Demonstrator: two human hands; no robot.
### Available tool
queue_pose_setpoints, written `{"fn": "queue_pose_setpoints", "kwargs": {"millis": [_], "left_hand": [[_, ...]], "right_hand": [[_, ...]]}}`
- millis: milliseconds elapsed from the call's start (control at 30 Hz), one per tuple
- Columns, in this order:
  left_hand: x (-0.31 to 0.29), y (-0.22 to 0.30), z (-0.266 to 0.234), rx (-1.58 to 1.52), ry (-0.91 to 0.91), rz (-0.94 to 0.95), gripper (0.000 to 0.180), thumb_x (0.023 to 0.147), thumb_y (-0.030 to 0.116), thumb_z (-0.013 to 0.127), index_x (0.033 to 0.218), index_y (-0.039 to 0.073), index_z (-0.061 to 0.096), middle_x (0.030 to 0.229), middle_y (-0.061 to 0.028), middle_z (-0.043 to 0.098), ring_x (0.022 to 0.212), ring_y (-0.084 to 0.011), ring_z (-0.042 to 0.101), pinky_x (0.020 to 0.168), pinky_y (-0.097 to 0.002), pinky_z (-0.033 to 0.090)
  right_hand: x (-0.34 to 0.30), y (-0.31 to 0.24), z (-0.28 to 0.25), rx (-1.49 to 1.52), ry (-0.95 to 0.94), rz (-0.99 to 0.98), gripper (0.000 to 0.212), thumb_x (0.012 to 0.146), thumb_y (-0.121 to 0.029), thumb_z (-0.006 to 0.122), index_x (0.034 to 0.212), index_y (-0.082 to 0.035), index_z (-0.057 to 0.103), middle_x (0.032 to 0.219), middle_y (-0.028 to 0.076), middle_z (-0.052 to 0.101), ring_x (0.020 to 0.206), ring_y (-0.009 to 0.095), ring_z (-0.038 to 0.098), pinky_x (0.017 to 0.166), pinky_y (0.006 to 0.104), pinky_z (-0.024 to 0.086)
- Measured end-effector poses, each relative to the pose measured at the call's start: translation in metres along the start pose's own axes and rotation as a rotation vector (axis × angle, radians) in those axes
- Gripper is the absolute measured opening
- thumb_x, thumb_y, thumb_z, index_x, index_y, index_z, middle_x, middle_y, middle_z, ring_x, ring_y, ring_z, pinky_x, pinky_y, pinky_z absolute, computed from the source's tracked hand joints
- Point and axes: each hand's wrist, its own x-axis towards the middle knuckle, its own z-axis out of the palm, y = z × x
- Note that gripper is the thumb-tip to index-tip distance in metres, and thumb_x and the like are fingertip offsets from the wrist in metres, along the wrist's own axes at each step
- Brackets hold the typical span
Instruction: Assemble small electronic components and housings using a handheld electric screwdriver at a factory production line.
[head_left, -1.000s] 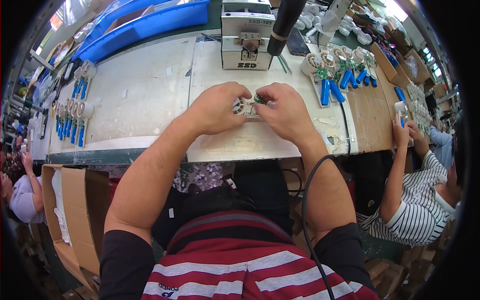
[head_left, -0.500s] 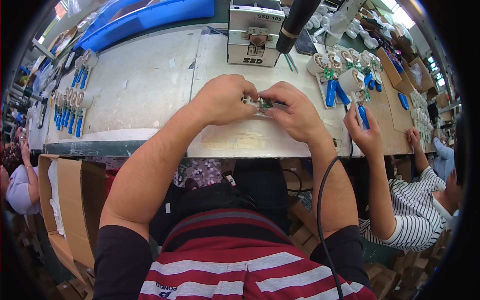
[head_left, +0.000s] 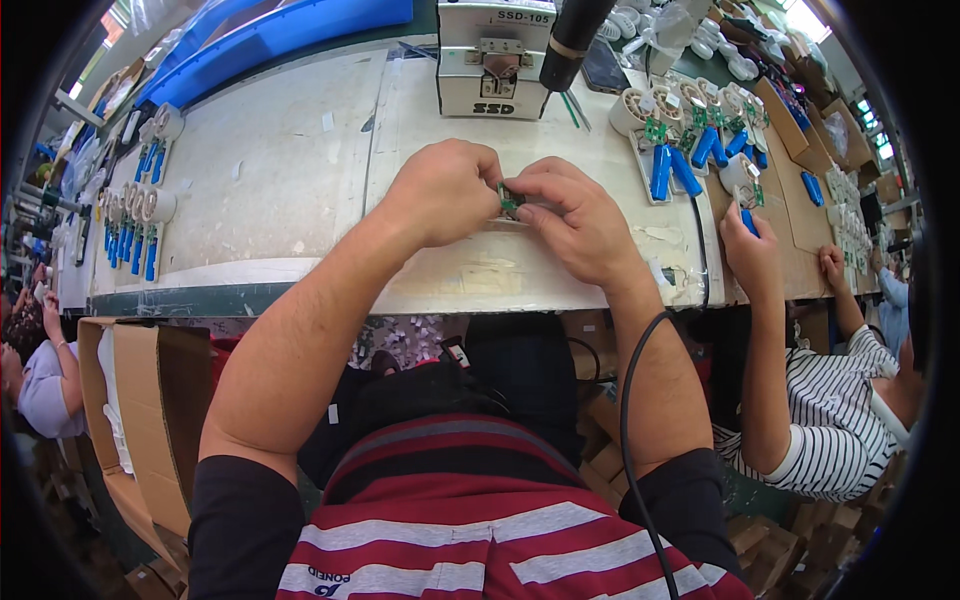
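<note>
Between my two hands, over the middle of the bench, is a small green circuit board [head_left: 509,206] with a pale part under it that is mostly hidden by fingers. My left hand [head_left: 447,190] pinches the board's left side with thumb and forefinger. From the right, my right hand [head_left: 578,215] closes its thumb and bent fingers on the same board. Just beyond them stands a silver box-shaped machine [head_left: 492,65], with a dark cylindrical tool [head_left: 572,45] hanging at its right.
White round assemblies with blue cylinders [head_left: 662,172] cluster at the right; similar ones [head_left: 135,215] line the left. A co-worker's hand [head_left: 750,250] holds another at the right. A blue bin [head_left: 270,55] lies at the back left. A black cable [head_left: 628,410] crosses my right arm.
The view has shifted slightly. More of the green board shows between my fingers, which have changed position on it. The co-worker's hand has moved its white assembly further right.
</note>
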Motion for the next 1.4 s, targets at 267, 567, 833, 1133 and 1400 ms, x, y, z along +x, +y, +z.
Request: {"fn": "queue_pose_setpoints", "kwargs": {"millis": [267,567,833,1133,1400], "left_hand": [[-0.007,0.002,-0.016,0.149,-0.066,0.117,0.034,0.081,0.016,0.084,0.109,0.001,0.072,0.101,-0.0136,0.071,0.088,-0.0247,0.067,0.078,-0.0387,0.054],[-0.011,-0.011,-0.011,0.177,-0.058,0.213,0.042,0.078,0.017,0.088,0.115,0.003,0.072,0.107,-0.0164,0.071,0.099,-0.0322,0.069,0.089,-0.0422,0.055],[-0.018,-0.027,0.001,0.111,0.111,0.399,0.034,0.082,0.015,0.088,0.111,0.004,0.075,0.106,-0.0130,0.072,0.098,-0.0304,0.069,0.089,-0.0406,0.056],[-0.021,-0.029,0.007,0.053,0.147,0.422,0.031,0.084,0.012,0.087,0.111,0.005,0.074,0.103,-0.0127,0.071,0.098,-0.0326,0.069,0.089,-0.0426,0.055],[-0.015,-0.020,-0.006,0.133,0.037,0.449,0.025,0.086,0.013,0.084,0.104,0.003,0.070,0.096,-0.0140,0.068,0.092,-0.0343,0.067,0.085,-0.0442,0.054]], "right_hand": [[-0.003,-0.001,0.007,0.002,0.041,0.021,0.024,0.092,-0.006,0.076,0.117,-0.005,0.079,0.111,0.013,0.072,0.106,0.035,0.068,0.094,0.0442,0.055],[0.005,-0.005,0.010,-0.186,0.038,-0.065,0.022,0.087,-0.010,0.080,0.108,-0.006,0.079,0.101,0.012,0.069,0.100,0.036,0.067,0.090,0.0473,0.052],[0.007,-0.008,0.005,-0.194,0.009,-0.073,0.018,0.085,-0.009,0.079,0.103,-0.006,0.078,0.097,0.012,0.068,0.097,0.036,0.066,0.089,0.0474,0.053],[0.015,-0.011,0.003,-0.207,-0.036,-0.028,0.014,0.085,-0.011,0.078,0.096,-0.004,0.076,0.095,0.013,0.068,0.098,0.037,0.066,0.089,0.0483,0.053],[-0.002,-0.005,0.009,-0.076,0.101,0.106,0.018,0.084,-0.014,0.084,0.098,-0.006,0.078,0.100,0.012,0.068,0.103,0.035,0.065,0.091,0.0458,0.053]]}}
